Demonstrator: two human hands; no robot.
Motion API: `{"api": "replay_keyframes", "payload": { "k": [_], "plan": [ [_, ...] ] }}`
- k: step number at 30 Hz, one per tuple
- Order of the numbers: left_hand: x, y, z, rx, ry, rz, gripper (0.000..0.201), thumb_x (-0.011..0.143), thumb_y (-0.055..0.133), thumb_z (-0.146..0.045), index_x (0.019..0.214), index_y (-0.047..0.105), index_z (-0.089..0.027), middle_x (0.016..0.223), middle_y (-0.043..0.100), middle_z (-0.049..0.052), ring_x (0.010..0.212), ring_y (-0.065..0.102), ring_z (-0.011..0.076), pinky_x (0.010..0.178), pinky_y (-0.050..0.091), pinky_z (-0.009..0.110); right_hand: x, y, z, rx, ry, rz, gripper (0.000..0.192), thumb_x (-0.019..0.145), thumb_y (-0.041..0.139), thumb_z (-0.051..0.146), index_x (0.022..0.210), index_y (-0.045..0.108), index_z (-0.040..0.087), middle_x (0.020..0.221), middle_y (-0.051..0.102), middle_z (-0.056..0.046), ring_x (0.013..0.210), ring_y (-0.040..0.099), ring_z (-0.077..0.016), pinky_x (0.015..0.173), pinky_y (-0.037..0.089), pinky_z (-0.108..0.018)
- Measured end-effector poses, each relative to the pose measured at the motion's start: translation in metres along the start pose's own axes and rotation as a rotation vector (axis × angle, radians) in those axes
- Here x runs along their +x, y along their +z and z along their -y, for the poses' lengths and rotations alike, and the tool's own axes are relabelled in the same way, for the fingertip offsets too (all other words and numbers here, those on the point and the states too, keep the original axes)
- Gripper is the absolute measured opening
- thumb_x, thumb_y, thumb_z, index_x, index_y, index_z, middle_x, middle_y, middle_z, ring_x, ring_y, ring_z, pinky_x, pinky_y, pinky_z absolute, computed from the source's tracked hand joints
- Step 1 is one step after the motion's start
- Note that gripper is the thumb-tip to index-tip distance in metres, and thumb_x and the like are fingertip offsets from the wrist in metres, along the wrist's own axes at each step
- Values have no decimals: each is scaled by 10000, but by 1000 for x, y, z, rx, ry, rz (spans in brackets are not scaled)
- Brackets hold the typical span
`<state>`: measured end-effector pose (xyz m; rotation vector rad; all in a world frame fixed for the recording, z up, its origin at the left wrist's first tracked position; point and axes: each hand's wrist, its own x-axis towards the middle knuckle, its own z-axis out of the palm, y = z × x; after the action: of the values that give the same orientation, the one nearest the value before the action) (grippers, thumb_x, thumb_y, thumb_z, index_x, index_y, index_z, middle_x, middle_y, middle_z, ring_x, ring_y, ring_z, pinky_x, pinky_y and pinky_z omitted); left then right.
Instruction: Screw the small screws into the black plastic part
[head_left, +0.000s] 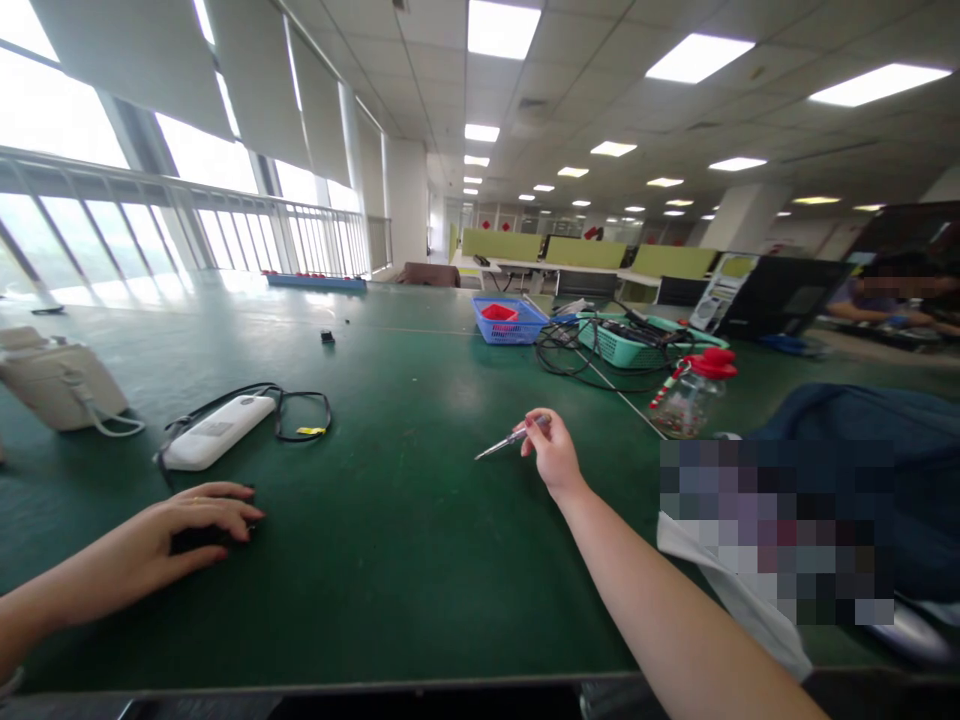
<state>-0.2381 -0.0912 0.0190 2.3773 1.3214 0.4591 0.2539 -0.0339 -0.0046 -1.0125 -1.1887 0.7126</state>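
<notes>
My right hand is stretched out over the green table and grips a slim screwdriver whose metal tip points left. My left hand lies palm down near the front left, fingers covering a small black object that is mostly hidden. Just beyond that hand lies a white oblong device with a black cable looped beside it.
A beige apparatus stands at the far left. A blue basket, a green basket with tangled black cables and a clear jar with a red lid sit further back. Dark blue cloth lies right. Another person sits far right.
</notes>
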Motion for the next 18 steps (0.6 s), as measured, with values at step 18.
{"api": "replay_keyframes", "payload": {
  "k": [18],
  "plan": [
    [-22, -2, 20, -123, -470, -378, 511, 782, 435, -781, 1145, 571, -448, 1139, 682, -194, 1100, 613, 206, 1050, 423, 426, 1, 0, 0, 7, -25, 5, 273, 797, 652, 451, 880, 538, 218, 740, 669, 14, 452, 530, -101, 456, 434, -254]
  ]
}}
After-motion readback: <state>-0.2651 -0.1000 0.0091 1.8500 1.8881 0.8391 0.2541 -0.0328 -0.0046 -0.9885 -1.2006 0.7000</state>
